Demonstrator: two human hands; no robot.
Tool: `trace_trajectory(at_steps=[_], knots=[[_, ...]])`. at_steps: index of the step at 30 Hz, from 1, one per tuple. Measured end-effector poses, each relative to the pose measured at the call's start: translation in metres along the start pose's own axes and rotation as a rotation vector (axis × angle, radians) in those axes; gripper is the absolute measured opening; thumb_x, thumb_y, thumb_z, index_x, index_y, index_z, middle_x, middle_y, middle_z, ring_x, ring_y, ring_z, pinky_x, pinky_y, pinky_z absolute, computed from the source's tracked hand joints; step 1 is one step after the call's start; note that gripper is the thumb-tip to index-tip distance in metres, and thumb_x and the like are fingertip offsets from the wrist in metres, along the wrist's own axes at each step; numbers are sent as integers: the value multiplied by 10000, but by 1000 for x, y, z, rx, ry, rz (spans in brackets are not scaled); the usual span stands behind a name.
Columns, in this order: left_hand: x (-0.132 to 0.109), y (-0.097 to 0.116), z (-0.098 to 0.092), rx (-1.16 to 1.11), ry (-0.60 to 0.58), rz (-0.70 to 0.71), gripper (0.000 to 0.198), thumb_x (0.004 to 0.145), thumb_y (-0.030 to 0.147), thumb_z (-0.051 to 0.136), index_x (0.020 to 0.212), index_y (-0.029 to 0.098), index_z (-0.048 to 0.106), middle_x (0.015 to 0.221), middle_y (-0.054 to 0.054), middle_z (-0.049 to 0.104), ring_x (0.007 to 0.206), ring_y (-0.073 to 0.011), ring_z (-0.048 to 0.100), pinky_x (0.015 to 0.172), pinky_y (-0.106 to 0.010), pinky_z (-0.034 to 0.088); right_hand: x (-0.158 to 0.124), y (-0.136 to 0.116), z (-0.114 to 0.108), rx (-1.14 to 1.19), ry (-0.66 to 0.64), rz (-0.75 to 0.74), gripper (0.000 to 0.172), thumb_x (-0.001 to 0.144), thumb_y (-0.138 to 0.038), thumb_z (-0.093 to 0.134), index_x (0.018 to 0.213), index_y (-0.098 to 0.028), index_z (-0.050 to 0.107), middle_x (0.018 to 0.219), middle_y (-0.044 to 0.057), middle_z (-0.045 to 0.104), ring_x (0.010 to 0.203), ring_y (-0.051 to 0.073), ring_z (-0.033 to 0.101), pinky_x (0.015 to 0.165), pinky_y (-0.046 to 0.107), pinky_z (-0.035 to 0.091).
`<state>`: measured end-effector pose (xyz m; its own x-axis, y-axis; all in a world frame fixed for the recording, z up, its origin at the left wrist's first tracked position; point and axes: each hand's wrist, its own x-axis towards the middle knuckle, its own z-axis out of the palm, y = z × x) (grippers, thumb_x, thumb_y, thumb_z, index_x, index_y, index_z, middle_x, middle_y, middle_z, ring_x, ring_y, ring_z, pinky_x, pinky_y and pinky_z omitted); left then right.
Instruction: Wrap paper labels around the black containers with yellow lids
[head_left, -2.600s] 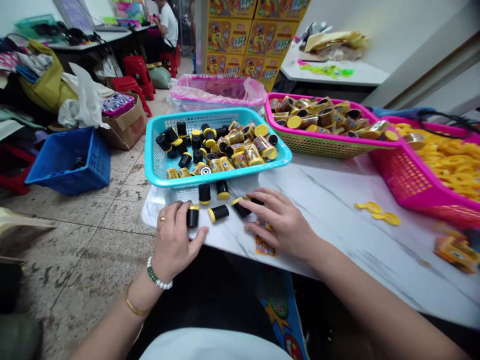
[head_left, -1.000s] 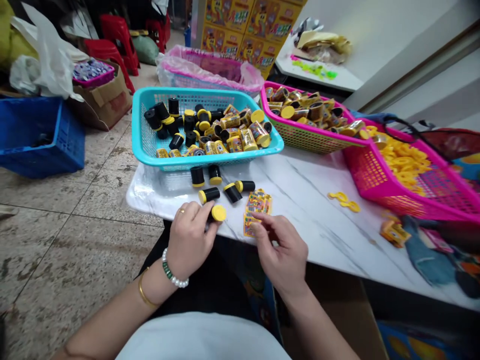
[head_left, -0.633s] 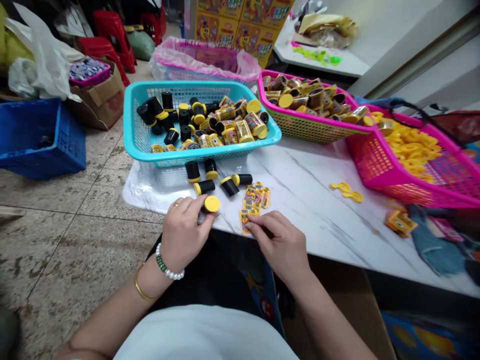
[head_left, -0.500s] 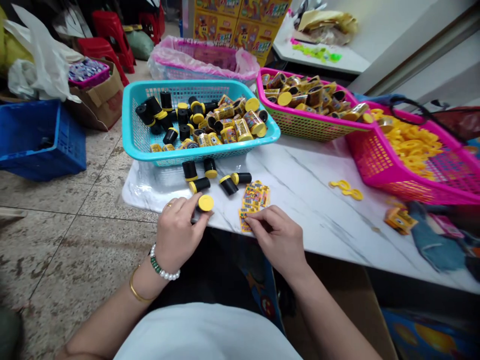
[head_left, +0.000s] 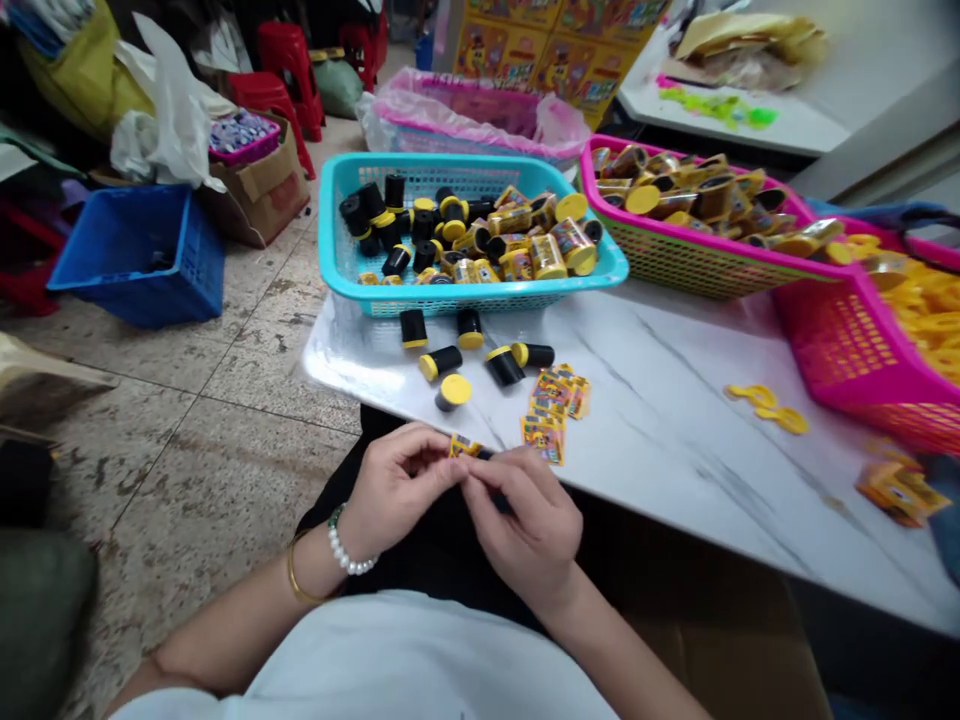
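Pinching one small sticker (head_left: 463, 446) between my left hand (head_left: 394, 490) and right hand (head_left: 525, 515), low centre of frame, just below the sticker pile (head_left: 553, 410) and black capped tubes (head_left: 454, 391).

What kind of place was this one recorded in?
Probably a small packing or assembly workshop: a teal basket of black canisters, pink baskets of labelled ones, and stacked printed cartons behind.

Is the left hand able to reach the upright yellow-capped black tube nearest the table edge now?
Probably yes: the tube stands apart just beyond the left hand, nothing between, though both hands pinch a small sticker.
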<state>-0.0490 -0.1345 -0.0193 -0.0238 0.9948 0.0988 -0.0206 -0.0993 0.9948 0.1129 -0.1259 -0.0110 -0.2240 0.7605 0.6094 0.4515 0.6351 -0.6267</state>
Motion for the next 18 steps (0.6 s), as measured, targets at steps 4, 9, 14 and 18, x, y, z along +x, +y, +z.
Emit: trace_trajectory(at_steps=[4,9,14,18], knots=[[0,-1,-15,-134,143,-192,245,812,383,778,731,153,759,702,-20,644,610,-99,519,559,-219,429,-7,0,6,150,-28,325,245,898,-200,670,1143,-216,678,838,13,639,652,126,619,523,235,502],[-12,-1,-18,-183,146,-382,302,765,438,802,733,143,747,631,-4,626,532,-82,468,485,-204,375,-12,-2,22,390,-289,560,215,971,-359,574,869,-187,652,643,-18,599,523,112,556,483,232,474],[-25,4,-18,-96,361,-243,253,816,395,770,788,161,676,615,31,586,505,-69,458,466,-188,380,-14,3,43,289,-178,515,380,1011,-365,503,666,-208,528,541,-39,477,470,99,432,442,232,361],[-33,10,-23,83,379,-77,164,877,307,720,797,163,716,694,-4,630,578,-83,528,525,-195,437,-11,2,52,273,-196,409,341,1012,-328,503,698,-209,556,585,-25,517,511,111,477,478,244,382]])
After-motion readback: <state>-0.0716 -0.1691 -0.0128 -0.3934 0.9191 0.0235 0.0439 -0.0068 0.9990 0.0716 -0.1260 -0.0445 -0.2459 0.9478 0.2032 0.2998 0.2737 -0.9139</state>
